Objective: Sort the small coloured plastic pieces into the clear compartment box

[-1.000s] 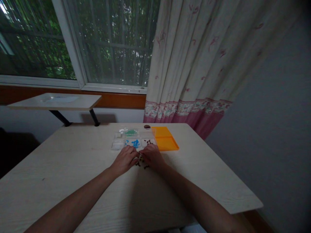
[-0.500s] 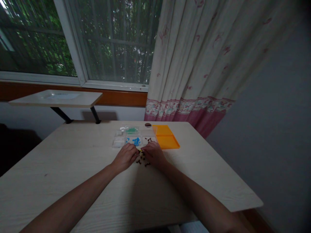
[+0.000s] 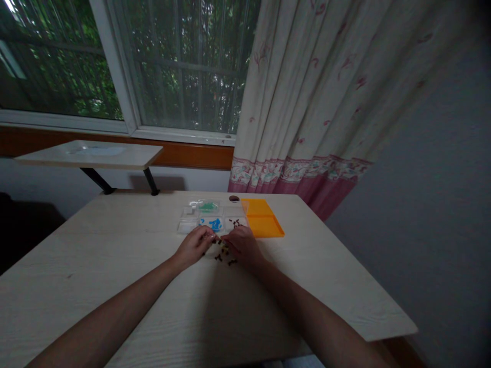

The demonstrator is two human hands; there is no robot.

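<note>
Small dark loose pieces (image 3: pixel 224 255) lay scattered on the pale wood-grain bench (image 3: pixel 115 266), in the gap between your two hands and just short of the clear plastic compartment box (image 3: pixel 187 225).

Your left hand (image 3: pixel 194 247) rested at the left edge of the scatter with its fingers curled inward. Your right hand (image 3: pixel 242 245) lay palm-down at the right edge, with its fingertips meeting the left's over the pieces. The picture was too dim and the pieces too small, so I cannot tell whether either hand was clamped on one.

Risks, as judged:
- Either palm could sweep pieces aside, because both rested right against the scatter.
- Poor light and dark pieces made a missed or dropped one likely.
- The bright blue pieces (image 3: pixel 213 223) sat in the compartment directly beyond your fingertips, so mixing was possible.
- The flat orange plastic tray (image 3: pixel 264 226) lay close beside the right hand, where a careless wrist could shove it.
</note>
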